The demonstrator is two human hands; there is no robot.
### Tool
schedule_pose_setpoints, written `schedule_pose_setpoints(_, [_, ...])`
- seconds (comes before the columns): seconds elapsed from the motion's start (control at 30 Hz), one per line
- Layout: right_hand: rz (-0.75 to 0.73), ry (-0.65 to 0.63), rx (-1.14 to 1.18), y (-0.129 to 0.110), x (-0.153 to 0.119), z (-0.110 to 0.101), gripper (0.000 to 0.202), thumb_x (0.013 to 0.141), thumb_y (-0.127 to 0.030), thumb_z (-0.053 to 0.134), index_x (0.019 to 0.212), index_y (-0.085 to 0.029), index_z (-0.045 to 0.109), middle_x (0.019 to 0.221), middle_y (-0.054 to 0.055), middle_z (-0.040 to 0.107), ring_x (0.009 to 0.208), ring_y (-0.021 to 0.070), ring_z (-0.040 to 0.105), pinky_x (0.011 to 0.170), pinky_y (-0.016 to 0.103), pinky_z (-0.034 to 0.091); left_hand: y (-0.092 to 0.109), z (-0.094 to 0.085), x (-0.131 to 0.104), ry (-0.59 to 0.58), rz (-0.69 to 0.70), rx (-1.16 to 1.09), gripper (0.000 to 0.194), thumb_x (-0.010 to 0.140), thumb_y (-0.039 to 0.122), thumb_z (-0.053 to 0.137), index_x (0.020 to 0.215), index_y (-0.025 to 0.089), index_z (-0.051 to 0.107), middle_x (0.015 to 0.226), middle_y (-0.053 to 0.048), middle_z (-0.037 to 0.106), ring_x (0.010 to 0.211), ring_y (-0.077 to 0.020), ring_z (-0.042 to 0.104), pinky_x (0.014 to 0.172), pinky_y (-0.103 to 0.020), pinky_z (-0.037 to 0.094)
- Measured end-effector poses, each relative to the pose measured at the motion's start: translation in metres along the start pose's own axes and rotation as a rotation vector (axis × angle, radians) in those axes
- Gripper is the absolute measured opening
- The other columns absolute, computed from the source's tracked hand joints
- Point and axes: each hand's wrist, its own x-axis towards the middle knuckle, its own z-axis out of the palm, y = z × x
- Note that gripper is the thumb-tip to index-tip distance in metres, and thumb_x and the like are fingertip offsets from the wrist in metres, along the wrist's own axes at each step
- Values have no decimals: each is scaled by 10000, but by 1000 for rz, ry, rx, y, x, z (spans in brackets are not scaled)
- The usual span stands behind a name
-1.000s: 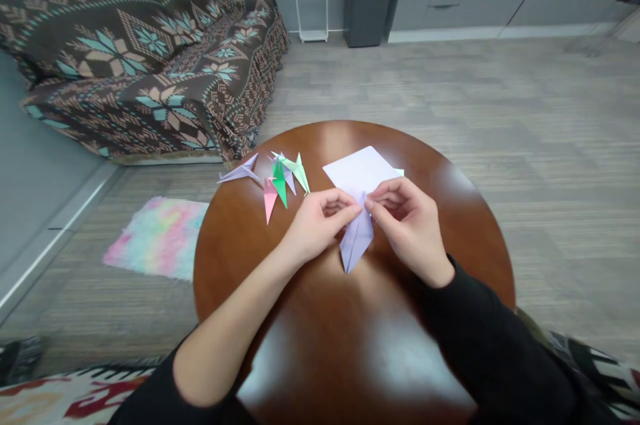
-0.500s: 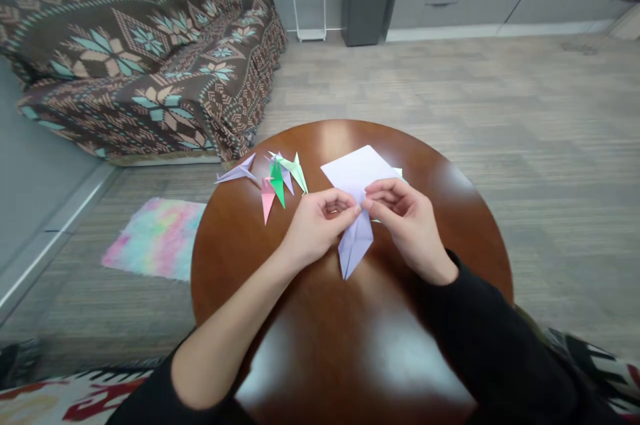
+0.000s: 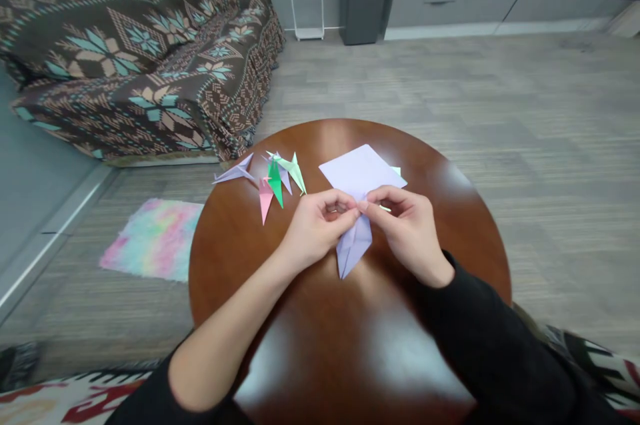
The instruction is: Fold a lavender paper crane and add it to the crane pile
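Observation:
A folded lilac paper (image 3: 355, 243) is pinched between my two hands, its pointed lower end toward me. My left hand (image 3: 320, 225) grips its left side with thumb and fingers. On the other side my right hand (image 3: 407, 228) pinches its upper part, the fingertips of both hands almost touching. Just beyond the hands lies a flat lilac sheet (image 3: 363, 168), with a bit of pale green paper (image 3: 397, 171) showing at its right edge. The fingers partly hide the folded paper's upper end.
Several folded paper figures lie at the left of the round brown table (image 3: 235, 265), among them a lilac one (image 3: 237, 172), a green one (image 3: 275, 183) and a pink one (image 3: 265, 199). Beyond are a covered sofa (image 3: 150, 65) and a fluffy rug (image 3: 155, 238).
My right fingers have closed in and moved slightly down toward the left fingertips. The left hand keeps its grip, and the view has shifted slightly.

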Motion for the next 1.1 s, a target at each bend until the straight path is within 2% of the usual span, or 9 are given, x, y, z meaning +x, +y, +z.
schedule_pose_setpoints(0.1, [-90, 78, -97, 4, 3, -3, 183, 836, -291, 728, 696, -184, 679, 664, 0, 639, 608, 136, 549, 564, 266, 443, 1, 0, -1, -51, -21, 8, 179, 783, 301, 765, 758, 143, 685, 718, -15, 651, 645, -119, 564, 631, -233, 445])
schedule_pose_setpoints(0.2, [-123, 185, -68, 7, 8, -9, 203, 879, -321, 695, 730, -184, 684, 627, -14, 600, 557, 125, 521, 534, 266, 425, 2, 0, -1, -74, -31, 5, 188, 777, 298, 768, 738, 140, 673, 695, -6, 631, 622, -106, 539, 614, -225, 426])
schedule_pose_setpoints(0.23, [-118, 159, -49, 7, 10, -10, 210, 894, -337, 679, 754, -182, 696, 633, -12, 603, 563, 126, 527, 540, 267, 431, 2, 0, -1, -68, -28, 0, 191, 776, 300, 768, 738, 139, 672, 697, -6, 634, 625, -106, 540, 619, -224, 426])
schedule_pose_setpoints(0.3, [-103, 15, -32, 6, 10, -10, 224, 904, -349, 667, 766, -176, 705, 669, 0, 629, 606, 130, 550, 588, 270, 455, 2, -1, 0, -52, -22, -17, 205, 765, 313, 781, 745, 137, 677, 706, -9, 647, 638, -110, 551, 633, -226, 436])
schedule_pose_setpoints(0.37, [-93, -97, -36, 4, 8, -9, 189, 869, -325, 707, 762, -169, 700, 709, 7, 652, 648, 130, 563, 621, 265, 463, 2, -1, 1, -39, -26, -40, 229, 756, 334, 792, 755, 133, 683, 721, -16, 663, 652, -116, 566, 645, -229, 448])
schedule_pose_setpoints(0.4, [-92, -113, -44, 3, 7, -7, 165, 847, -303, 727, 759, -167, 696, 719, 7, 656, 653, 128, 561, 618, 259, 458, 1, -2, 2, -37, -31, -52, 237, 754, 340, 795, 760, 131, 684, 728, -19, 669, 658, -118, 572, 649, -230, 452])
schedule_pose_setpoints(0.6, [-79, -40, -70, 2, 3, -3, 98, 810, -213, 727, 731, -165, 695, 675, -8, 650, 582, 104, 516, 531, 238, 394, -1, -1, 2, -45, -66, -103, 228, 758, 314, 806, 783, 124, 683, 752, -9, 666, 691, -106, 577, 686, -216, 448])
schedule_pose_setpoints(0.87, [50, 86, 66, 10, 5, -1, 121, 769, -252, 772, 713, -170, 703, 603, -25, 615, 527, 96, 495, 522, 245, 390, -6, 3, -1, -54, -185, -249, 287, 725, 321, 835, 750, 136, 617, 703, 16, 644, 628, -89, 559, 628, -210, 414])
schedule_pose_setpoints(1.1, [106, 159, 139, 13, 8, -1, 124, 759, -256, 765, 692, -177, 696, 548, -46, 556, 481, 88, 437, 483, 248, 339, -7, 2, 0, -35, -188, -239, 259, 679, 260, 861, 806, 125, 680, 774, -6, 705, 695, -103, 625, 705, -226, 465])
